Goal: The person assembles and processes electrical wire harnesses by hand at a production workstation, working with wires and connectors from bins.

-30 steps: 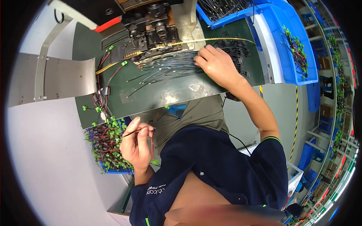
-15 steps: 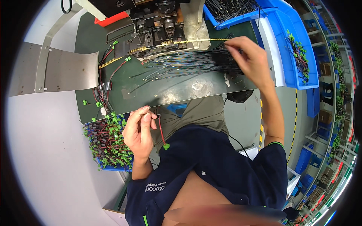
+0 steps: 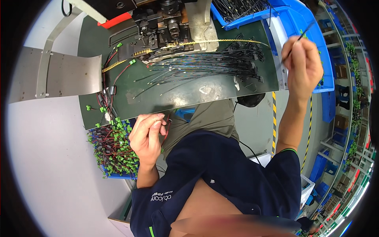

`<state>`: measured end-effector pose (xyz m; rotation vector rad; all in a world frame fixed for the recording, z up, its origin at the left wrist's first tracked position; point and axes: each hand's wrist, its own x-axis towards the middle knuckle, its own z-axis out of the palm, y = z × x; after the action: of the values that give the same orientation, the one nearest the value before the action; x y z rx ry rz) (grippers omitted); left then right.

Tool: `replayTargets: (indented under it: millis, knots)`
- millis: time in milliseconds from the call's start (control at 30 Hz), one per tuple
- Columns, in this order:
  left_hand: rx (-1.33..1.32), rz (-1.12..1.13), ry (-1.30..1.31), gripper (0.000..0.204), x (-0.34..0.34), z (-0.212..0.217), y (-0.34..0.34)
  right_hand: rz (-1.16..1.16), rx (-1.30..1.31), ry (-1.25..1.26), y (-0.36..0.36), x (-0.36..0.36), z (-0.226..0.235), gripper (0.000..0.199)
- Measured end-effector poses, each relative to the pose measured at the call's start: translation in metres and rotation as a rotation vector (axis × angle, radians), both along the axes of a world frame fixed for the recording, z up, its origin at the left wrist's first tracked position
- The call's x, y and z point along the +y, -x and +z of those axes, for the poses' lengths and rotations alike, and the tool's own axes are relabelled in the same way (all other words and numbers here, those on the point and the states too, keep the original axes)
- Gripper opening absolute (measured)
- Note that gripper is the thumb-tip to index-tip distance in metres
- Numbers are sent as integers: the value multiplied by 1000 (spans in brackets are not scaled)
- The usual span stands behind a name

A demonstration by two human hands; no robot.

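Note:
My left hand [image 3: 144, 138] is closed near the table's front edge, its fingertips pinching a wire lead with a red wire [image 3: 168, 129] hanging beside it. Most of that lead is hidden behind the fingers. Over at the right, past the table's end, my right hand [image 3: 304, 73] is closed around a thin black cable [image 3: 307, 31] that sticks out above the fingers. A spread bundle of black cables [image 3: 205, 63] lies on the green table [image 3: 181, 94]. Behind it stands a metal press machine [image 3: 169, 29], with a yellow terminal strip [image 3: 229, 40] running through it.
Blue bins [image 3: 293, 25] stand at the right, one with black cables [image 3: 242, 8]. At lower left, a heap of leads with green connectors [image 3: 114, 150] fills another bin. A curved metal chute [image 3: 75, 73] is at the left, and a few leads [image 3: 111, 91] lie near it.
My right hand has moved right, from above the cable bundle to beside the blue bin, and a black cable now shows in it. The red lead at my left hand has swung.

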<state>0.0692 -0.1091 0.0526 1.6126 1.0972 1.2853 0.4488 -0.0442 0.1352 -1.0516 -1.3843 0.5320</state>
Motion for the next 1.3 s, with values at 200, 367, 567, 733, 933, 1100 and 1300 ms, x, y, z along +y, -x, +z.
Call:
replayTargets:
  millis: [200, 367, 567, 733, 933, 1100, 1300]
  knots:
    - [-174, -18, 97, 12, 19, -9, -8, 420, -129, 373, 82, -41, -63, 12]
    - [-460, -22, 242, 16, 27, -16, -11, 504, -75, 399, 128, -54, -110, 8]
    - [-439, -37, 270, 19, 30, -15, -10, 545, -118, 411, 141, -56, -117, 7]
    - [-442, -63, 283, 13, 26, -18, -15, 547, -109, 459, 144, -55, -107, 9]
    - [-370, -72, 211, 13, 20, -20, -26, 450, 8, 380, 159, -42, -106, 16]
    - [-299, 1, 190, 12, 20, -22, -26, 460, 260, 437, 169, -34, -109, 15]
    - [-219, 77, 67, 10, 18, -24, -32, 340, -221, 186, 165, -37, -94, 23]
